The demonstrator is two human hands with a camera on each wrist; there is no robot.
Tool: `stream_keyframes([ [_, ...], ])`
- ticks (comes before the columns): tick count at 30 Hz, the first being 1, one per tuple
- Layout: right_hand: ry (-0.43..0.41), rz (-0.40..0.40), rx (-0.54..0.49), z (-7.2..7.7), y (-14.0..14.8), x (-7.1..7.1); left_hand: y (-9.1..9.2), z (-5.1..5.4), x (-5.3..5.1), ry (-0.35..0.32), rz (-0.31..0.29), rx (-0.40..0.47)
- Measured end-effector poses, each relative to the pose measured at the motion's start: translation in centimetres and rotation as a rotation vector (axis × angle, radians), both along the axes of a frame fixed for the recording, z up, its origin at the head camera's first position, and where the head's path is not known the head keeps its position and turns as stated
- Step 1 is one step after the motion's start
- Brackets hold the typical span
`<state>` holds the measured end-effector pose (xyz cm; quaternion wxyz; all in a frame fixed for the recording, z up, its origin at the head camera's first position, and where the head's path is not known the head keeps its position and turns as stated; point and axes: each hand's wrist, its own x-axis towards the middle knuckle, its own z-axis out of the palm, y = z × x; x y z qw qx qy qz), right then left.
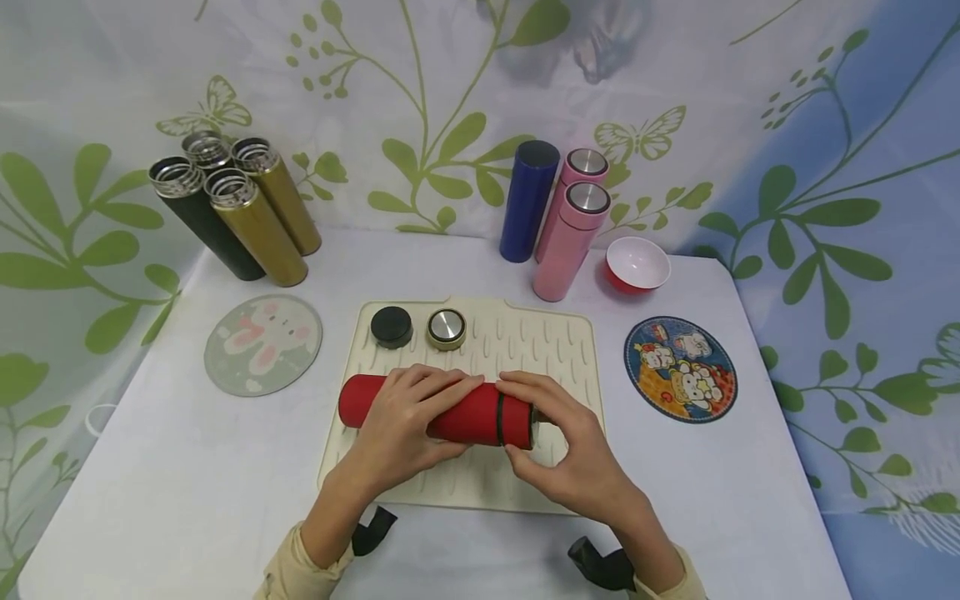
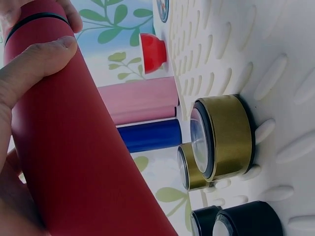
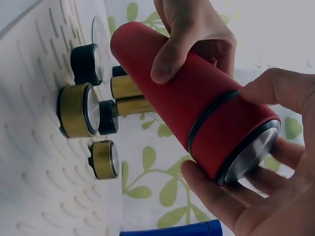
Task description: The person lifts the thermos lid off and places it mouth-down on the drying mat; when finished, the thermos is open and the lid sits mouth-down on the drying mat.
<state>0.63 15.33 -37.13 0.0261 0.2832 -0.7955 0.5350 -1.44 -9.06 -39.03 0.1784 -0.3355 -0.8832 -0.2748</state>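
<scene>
A red thermos bottle [image 1: 465, 417] lies sideways in the air over a cream ridged mat [image 1: 510, 492]. My left hand [image 1: 408, 417] grips its body, thumb pressed along the side in the left wrist view. At the lid end, my right hand [image 1: 566, 442] holds the red lid [image 3: 236, 137] between thumb and fingers; the lid sits on the bottle with a dark ring at the joint. On the mat stand a black lid [image 1: 392, 327] and a gold lid [image 1: 446, 329]. Both wrist views show a second gold lid [image 2: 192, 167] and a second black lid [image 3: 84, 64].
Several lidless bottles [image 1: 240, 208], dark and gold, stand at the back left. A blue bottle [image 1: 529, 200], two pink bottles [image 1: 573, 242] and a red bowl [image 1: 633, 279] stand at the back right. Round coasters flank the mat: a rabbit one [image 1: 262, 346] and a colourful one [image 1: 681, 369].
</scene>
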Motion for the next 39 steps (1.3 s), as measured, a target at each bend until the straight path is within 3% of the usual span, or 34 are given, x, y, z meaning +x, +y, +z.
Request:
stream_keyframes([
  [7,-0.196,-0.18,0.063,0.21,-0.53,0.03,0.0,0.17,-0.08,-0.01,0.003,0.006],
  [10,-0.226,-0.197,0.071,0.27,-0.69,0.04,-0.03,0.23,-0.04,-0.011,0.005,0.002],
  [18,-0.043,-0.073,0.083,0.38,-0.39,0.37,-0.28,0.06,0.25,-0.016,0.014,0.002],
  [26,-0.003,-0.028,0.007,0.6,-0.4,0.16,-0.27,0.36,0.15,-0.033,0.016,0.011],
  [31,0.037,-0.021,0.041,0.82,-0.37,0.03,-0.43,0.62,0.27,-0.039,0.024,0.001],
  [34,-0.031,-0.053,0.083,0.82,-0.28,-0.12,-0.48,0.6,0.41,-0.025,0.039,-0.022],
  [39,-0.273,-0.113,0.147,0.53,-0.62,-0.24,-0.36,0.44,0.65,-0.009,0.031,-0.046],
])
